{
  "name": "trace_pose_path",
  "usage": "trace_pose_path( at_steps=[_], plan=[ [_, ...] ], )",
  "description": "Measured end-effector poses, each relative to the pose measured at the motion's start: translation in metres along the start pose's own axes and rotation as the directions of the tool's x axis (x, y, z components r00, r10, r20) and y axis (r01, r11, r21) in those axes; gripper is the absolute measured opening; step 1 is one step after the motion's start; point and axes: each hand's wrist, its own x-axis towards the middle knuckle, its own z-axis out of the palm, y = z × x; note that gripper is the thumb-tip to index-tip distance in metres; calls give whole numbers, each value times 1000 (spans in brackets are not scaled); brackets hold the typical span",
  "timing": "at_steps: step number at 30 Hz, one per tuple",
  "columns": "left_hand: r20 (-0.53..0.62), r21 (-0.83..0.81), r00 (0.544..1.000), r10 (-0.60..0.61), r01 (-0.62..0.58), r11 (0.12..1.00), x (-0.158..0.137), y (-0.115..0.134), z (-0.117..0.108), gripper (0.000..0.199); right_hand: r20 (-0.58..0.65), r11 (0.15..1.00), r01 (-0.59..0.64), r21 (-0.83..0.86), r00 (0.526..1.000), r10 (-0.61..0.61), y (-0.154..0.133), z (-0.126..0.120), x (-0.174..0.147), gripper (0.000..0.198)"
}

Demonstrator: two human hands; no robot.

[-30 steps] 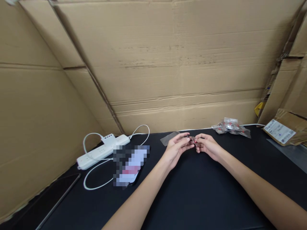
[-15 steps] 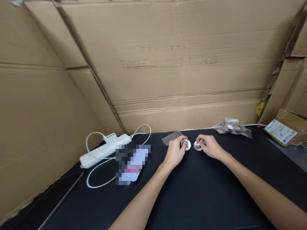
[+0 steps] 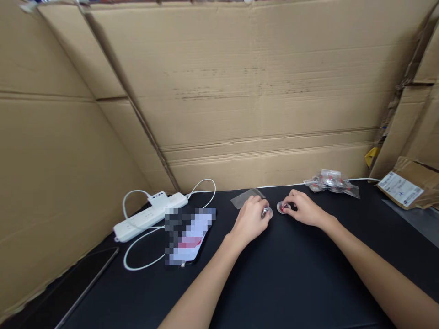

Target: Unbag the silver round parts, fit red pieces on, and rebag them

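Note:
My left hand [image 3: 253, 215] is closed on a small round silver disc [image 3: 270, 213], its fingers curled over the top and thumb at the near side. Just to the right, my right hand [image 3: 301, 208] pinches a second round disc [image 3: 280, 207] with a red part at its middle. Both discs are at the black table top [image 3: 274, 269], a small gap apart; what exactly they are is too small to tell. Behind my left hand lies a flat clear plastic bag [image 3: 244, 199].
Clear bags with silver and red pieces [image 3: 331, 182] lie at the back right, near a cardboard package [image 3: 404, 185] with a white label. A white power strip [image 3: 151, 215], cables and a blurred phone [image 3: 194, 235] are on the left. Cardboard walls [image 3: 240, 105] enclose the table.
My left hand has turned and its fingers have come over the disc, hiding more of it. The right hand has stayed almost in place on its disc.

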Motion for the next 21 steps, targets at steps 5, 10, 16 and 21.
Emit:
trace_pose_path(
  at_steps=[5, 10, 16, 21],
  plan=[
    [73, -42, 997, -9, 12, 999, -2, -3, 4, 17, -4, 1000, 0, -20, 1000, 0, 3, 6, 1, 13],
    [92, -50, 995, -39, 44, 998, -2, -7, 5, 20, 29, 1000, -24, 16, 999, 24, -8, 10, -2, 10],
    [130, 39, 989, -68, 63, 997, -2, -4, 6, 20, 9, 991, -86, -106, 996, 88, -17, 11, -1, 12],
    [156, 103, 984, -87, 72, 992, -1, 1, 5, 21, 5, 983, -121, -139, 992, 123, -15, 13, 0, 35]
  ],
)
